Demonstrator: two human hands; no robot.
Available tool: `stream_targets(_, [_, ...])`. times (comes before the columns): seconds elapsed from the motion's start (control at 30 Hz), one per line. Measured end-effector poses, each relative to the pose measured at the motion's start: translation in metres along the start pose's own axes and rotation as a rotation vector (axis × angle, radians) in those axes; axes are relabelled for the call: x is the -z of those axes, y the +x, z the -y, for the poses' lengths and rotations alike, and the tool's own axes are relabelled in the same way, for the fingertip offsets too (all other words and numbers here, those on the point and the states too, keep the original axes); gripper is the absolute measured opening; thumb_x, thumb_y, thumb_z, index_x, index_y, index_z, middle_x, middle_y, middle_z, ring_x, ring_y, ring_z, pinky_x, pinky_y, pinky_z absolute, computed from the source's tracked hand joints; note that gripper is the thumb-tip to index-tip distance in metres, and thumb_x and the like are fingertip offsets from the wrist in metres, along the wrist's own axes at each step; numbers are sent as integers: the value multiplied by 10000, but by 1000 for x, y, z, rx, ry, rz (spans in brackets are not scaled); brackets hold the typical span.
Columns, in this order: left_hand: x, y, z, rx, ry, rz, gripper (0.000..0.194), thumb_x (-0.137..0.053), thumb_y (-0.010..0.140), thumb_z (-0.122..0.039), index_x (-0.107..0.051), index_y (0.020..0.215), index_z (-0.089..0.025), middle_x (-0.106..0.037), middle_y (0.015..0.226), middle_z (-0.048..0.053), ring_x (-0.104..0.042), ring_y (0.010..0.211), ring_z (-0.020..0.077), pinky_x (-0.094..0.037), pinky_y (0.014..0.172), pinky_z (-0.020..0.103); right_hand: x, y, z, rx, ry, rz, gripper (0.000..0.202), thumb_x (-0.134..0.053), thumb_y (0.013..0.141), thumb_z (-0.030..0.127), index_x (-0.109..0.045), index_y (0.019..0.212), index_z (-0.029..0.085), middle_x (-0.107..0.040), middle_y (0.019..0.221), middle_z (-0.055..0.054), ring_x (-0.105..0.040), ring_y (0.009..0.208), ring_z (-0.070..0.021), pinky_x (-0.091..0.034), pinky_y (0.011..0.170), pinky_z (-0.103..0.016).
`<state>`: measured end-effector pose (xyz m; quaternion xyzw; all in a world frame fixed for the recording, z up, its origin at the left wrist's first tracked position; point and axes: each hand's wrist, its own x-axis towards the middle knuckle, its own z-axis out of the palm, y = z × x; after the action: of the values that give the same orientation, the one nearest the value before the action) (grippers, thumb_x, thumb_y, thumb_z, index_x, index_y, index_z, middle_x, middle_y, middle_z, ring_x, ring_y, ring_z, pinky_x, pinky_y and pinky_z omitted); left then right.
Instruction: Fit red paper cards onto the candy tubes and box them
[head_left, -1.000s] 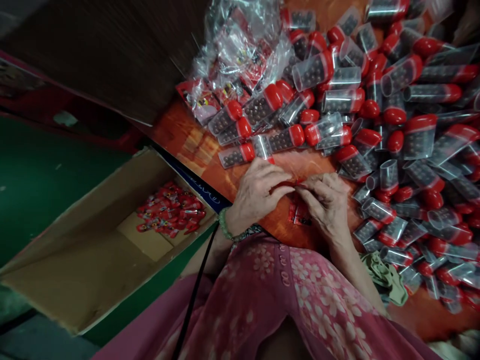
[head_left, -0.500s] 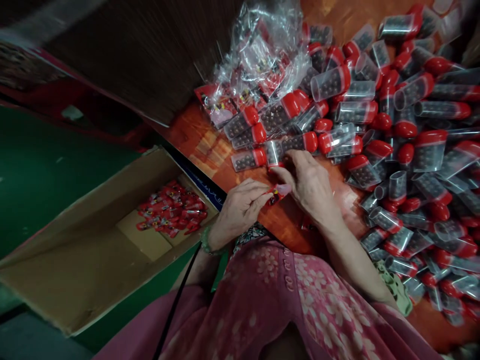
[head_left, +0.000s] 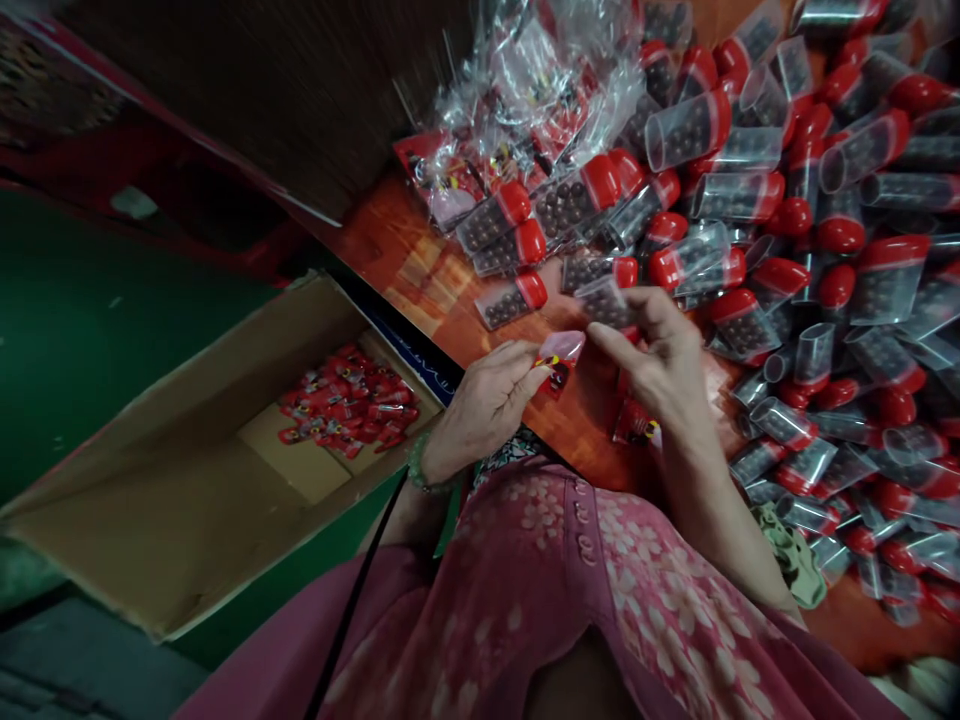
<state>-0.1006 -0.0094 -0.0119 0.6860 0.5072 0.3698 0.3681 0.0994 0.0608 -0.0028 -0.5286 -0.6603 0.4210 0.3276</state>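
Near the table edge, my left hand [head_left: 487, 402] pinches a small red printed bag [head_left: 559, 362] with a clear pinkish top. To its right, my right hand [head_left: 664, 355] has thumb and forefinger around a clear tube with a red cap and dark balls [head_left: 606, 302]. Another capped tube [head_left: 512, 300] lies on the orange table [head_left: 435, 300] just above my left hand. A second red printed packet [head_left: 632, 420] rests partly under my right wrist. Several more red-capped tubes [head_left: 750, 195] are heaped at the right.
Crinkled clear bags with red printing [head_left: 525, 90] lie at the table's top. At lower left, an open cardboard box [head_left: 172, 500] holds several filled red packets [head_left: 349, 405]. A green cloth [head_left: 791, 560] lies beside my right forearm.
My right hand has moved right and drawn a tube away from the row, tilting it. The bag in my left hand now stands more upright, with its clear top spread. The view has shifted slightly.
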Motion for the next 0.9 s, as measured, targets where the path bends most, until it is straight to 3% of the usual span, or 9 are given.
stream_targets(0.13, [-6,0,-3,-107,48,2,280,-446,1059,-252,-687,1141,-136,-742,1132,99,-699,1024,165,-569,900,305,33,-12,2,-75,442,-66,230,-785,837,387,-673,999,270,-702,926,9,-668,775,-144,-577,778,-333])
stream_targets(0.27, [-17,2,-5,-270,194,-5,310,-469,1036,-213,-619,1289,-115,-725,1189,134,-677,1074,204,-574,938,372,51,-20,13,-60,629,-154,206,-852,752,311,-737,911,250,-706,899,1,-606,691,-109,-563,649,-262])
stream_targets(0.37, [-26,3,-7,-336,250,-9,356,-477,1024,-203,-570,1356,-115,-712,1211,148,-662,1108,230,-566,961,402,54,-27,21,-22,601,-208,312,-877,718,275,-749,1001,304,-658,861,22,-590,712,-121,-569,589,-240])
stream_targets(0.47, [-35,5,-9,-342,258,22,383,-458,1029,-219,-544,1391,-127,-706,1226,155,-656,1125,247,-555,971,421,51,-35,27,-4,553,-287,521,-892,709,315,-705,1189,393,-664,1063,24,-612,784,-130,-628,600,-260])
stream_targets(0.57, [-41,7,-11,-347,234,39,373,-441,1033,-223,-552,1371,-113,-708,1206,169,-655,1110,261,-555,948,436,43,-42,31,-5,570,-387,429,-867,754,321,-711,1148,388,-666,1081,25,-636,793,-125,-684,682,-305])
stream_targets(0.67, [-44,9,-11,-364,177,79,356,-431,1039,-227,-563,1349,-117,-707,1207,161,-661,1085,245,-563,942,425,35,-48,31,-22,631,-379,324,-819,818,288,-689,1101,381,-664,959,45,-690,779,-122,-701,779,-340])
stream_targets(0.83, [-45,12,-13,-373,106,106,290,-458,1037,-211,-608,1256,-96,-718,1147,141,-671,1010,201,-585,888,350,33,-55,23,-138,496,-350,376,-832,801,414,-604,1099,396,-686,990,34,-741,766,-163,-688,682,-322])
stream_targets(0.9, [-45,13,-14,-360,68,104,271,-465,1035,-205,-628,1220,-92,-727,1111,130,-673,988,189,-583,888,330,35,-57,18,-116,410,-366,398,-843,790,411,-596,1100,377,-684,961,37,-731,756,-157,-671,666,-304])
